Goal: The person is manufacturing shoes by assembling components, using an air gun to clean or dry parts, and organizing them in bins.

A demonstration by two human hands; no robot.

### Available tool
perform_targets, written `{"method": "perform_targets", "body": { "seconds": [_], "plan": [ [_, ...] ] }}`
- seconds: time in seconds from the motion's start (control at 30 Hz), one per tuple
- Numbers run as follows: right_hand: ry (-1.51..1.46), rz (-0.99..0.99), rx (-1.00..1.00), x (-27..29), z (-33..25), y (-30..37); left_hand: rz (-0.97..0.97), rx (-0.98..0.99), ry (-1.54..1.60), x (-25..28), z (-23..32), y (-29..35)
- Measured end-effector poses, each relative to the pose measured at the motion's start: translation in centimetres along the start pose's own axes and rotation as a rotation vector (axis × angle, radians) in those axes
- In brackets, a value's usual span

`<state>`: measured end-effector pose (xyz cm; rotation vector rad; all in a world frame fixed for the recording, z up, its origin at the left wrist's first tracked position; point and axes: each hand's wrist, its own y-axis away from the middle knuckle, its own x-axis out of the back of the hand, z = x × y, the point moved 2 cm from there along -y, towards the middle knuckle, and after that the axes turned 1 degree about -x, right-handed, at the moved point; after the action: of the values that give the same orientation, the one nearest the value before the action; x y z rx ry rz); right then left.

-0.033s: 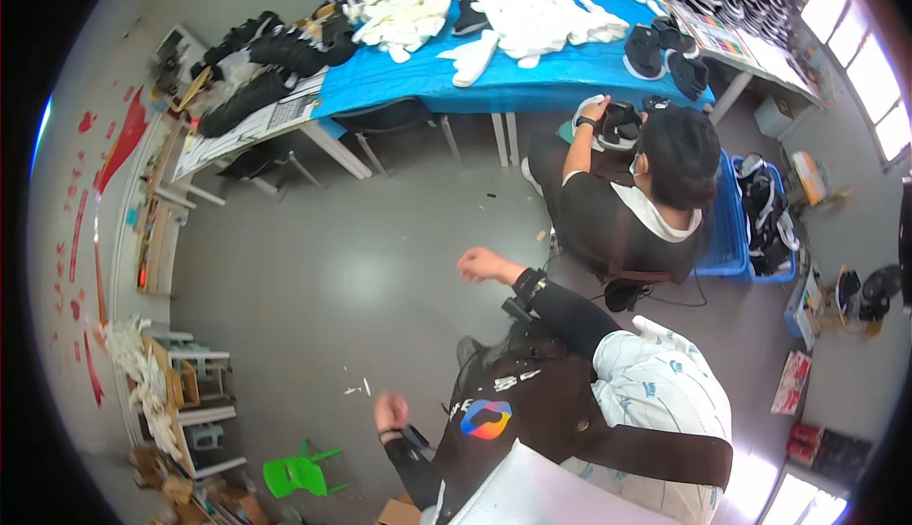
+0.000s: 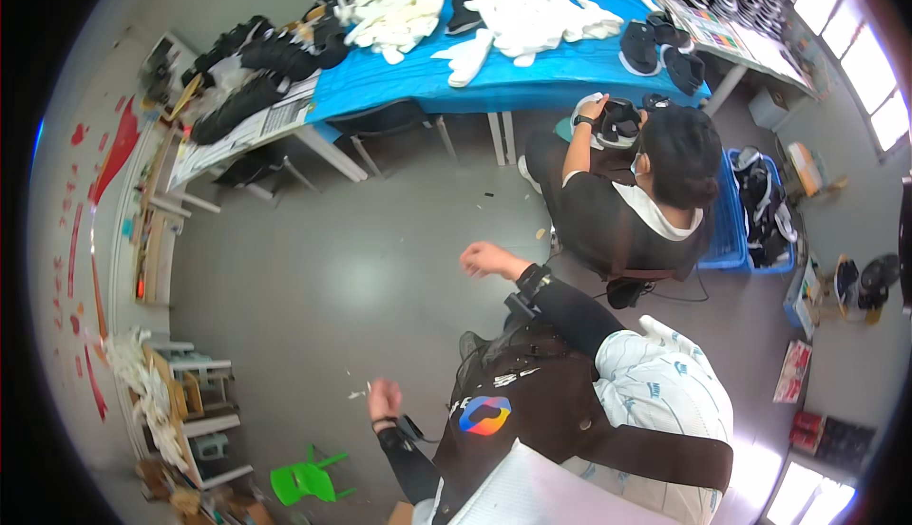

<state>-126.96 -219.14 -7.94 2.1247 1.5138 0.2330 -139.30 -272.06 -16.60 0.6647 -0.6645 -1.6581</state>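
My right hand [image 2: 486, 259] hangs in the air over the grey floor in front of my body. Its fingers are loosely curled in, and nothing shows in them. Lower and to the left, my left hand [image 2: 385, 399] is also above the floor and is blurred, so its fingers are hard to read. Neither hand touches anything. Black sleeves cover both forearms, with a dark strapped device [image 2: 532, 283] at the right wrist. A dark brown apron [image 2: 541, 392] covers my front. Small white scraps [image 2: 357, 394] lie on the floor beside my left hand.
A seated co-worker [image 2: 636, 192] holds a shoe [image 2: 619, 124] at the blue-covered table [image 2: 399, 78]. White gloves [image 2: 541, 21] and black shoes [image 2: 641, 48] lie on it. Blue crates [image 2: 727, 226], one holding shoes, stand at right. A green stool [image 2: 306, 479] stands lower left.
My left hand has moved slightly up and away from my body. My right hand has shifted only slightly. The view has turned a little; the co-worker keeps the same pose.
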Motion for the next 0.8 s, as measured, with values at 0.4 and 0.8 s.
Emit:
{"method": "perform_targets", "body": {
  "seconds": [0.4,0.8],
  "plan": [
    [-0.452,0.506,-0.065,19.0,-12.2,-21.9,-0.501,-0.151,-0.553,-42.7,32.9,-24.2],
    [-0.276,0.750,-0.002,32.5,-22.8,-36.2,-0.719,-0.728,-1.480,-78.2,45.8,-51.1]
  ]
}}
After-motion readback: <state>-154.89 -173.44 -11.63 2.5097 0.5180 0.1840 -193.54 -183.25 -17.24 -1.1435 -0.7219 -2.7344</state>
